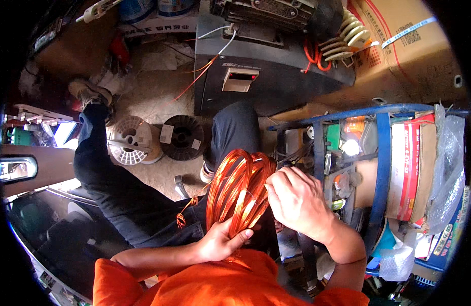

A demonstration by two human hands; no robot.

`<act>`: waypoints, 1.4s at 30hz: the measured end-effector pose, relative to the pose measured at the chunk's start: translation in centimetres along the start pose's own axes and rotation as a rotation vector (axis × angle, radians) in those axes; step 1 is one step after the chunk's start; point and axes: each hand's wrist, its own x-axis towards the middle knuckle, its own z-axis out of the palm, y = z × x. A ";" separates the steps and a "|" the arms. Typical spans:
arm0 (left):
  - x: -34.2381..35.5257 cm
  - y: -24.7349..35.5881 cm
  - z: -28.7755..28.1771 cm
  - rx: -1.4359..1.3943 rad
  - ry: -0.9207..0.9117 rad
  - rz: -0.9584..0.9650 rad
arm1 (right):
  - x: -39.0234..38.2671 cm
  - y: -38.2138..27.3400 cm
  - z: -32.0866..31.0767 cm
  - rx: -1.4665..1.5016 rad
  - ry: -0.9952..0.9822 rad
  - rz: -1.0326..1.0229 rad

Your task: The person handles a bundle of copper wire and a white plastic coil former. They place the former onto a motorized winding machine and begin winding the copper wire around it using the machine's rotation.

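L hand [217,245] grasping copper wire coils [226,196]; R hand [300,204] at edge, grip unclear.

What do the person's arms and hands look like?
The left hand and right hand wear no gloves, and I can't see any watch or bracelet. The left forearm and right forearm are bare. The left sleeve and right sleeve are short and bright orange.
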 end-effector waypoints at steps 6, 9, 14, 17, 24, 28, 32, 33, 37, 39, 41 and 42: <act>0.1 -1.0 -0.1 0.135 0.007 0.116 | 0.8 2.9 1.6 0.054 0.133 0.005; 0.2 -1.5 -0.2 0.162 -0.018 0.116 | 2.1 4.5 1.5 0.214 0.093 0.011; 0.2 -1.7 0.0 0.134 -0.031 0.118 | 4.2 7.0 2.0 0.277 -0.087 -0.019; 0.5 -2.0 0.3 0.152 -0.013 0.173 | 4.9 7.4 2.6 0.310 -0.111 -0.020; 0.5 -1.5 0.2 0.106 -0.029 0.137 | 5.0 7.8 3.9 0.367 -0.101 -0.007; 0.4 -2.6 0.2 0.169 -0.053 0.154 | 4.3 7.9 4.4 0.365 -0.092 0.020; 0.5 -1.9 0.3 0.114 -0.039 0.127 | 4.0 7.2 3.6 0.377 -0.053 0.066; 0.3 -1.8 0.3 0.106 -0.030 0.111 | 4.0 6.1 2.9 0.356 0.075 0.057; 0.5 -2.7 0.0 0.186 -0.009 0.162 | 1.8 1.1 -1.3 0.409 -0.095 0.110; 0.2 -1.7 0.0 0.199 -0.022 0.059 | 0.8 -0.1 -0.5 0.349 -0.098 0.029; 0.1 -1.3 0.1 0.221 -0.012 0.065 | 0.5 -0.7 0.2 0.338 -0.062 0.008; 0.1 -1.2 0.1 0.234 0.013 0.129 | 0.6 -0.7 0.2 0.286 -0.054 -0.022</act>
